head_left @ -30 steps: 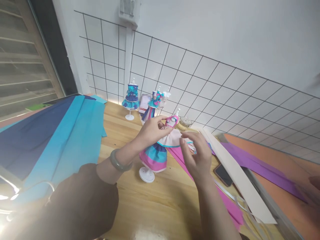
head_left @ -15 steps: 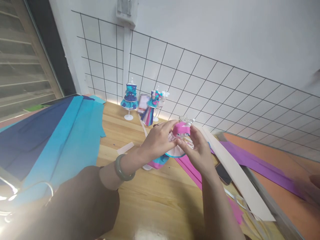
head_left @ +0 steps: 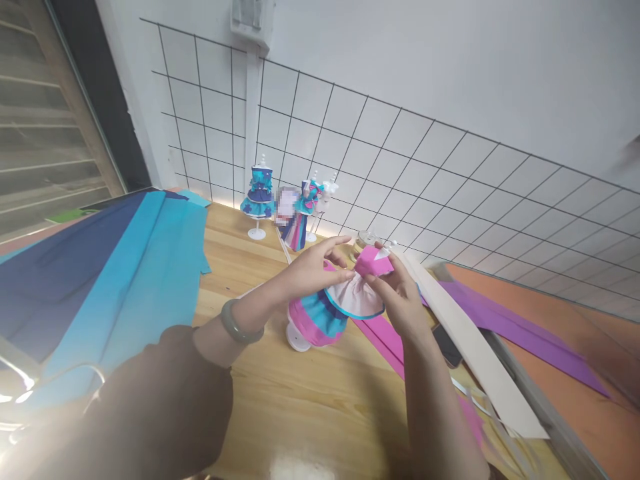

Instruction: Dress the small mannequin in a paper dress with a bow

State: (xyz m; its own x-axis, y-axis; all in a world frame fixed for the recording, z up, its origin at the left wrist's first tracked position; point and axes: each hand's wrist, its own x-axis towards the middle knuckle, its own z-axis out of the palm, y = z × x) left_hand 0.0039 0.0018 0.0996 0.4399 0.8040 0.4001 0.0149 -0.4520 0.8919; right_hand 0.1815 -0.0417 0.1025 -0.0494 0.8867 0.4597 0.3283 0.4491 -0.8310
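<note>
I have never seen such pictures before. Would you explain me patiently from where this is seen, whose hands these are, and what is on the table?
There is no machine here. A person works with two bare hands, seen by a camera worn on the head, looking forward and down.

The right hand pinches the pink top of a small dress, worn by a little display form on a white base. The form leans to the right. The left hand, its fingers apart, is by the waist; whether its thumb touches is unclear.

On the wooden table, blue cloth lies at left, and pink cloth and a pale strip at right. Behind, near the wall, stand more small forms, one in a blue dress.
</note>
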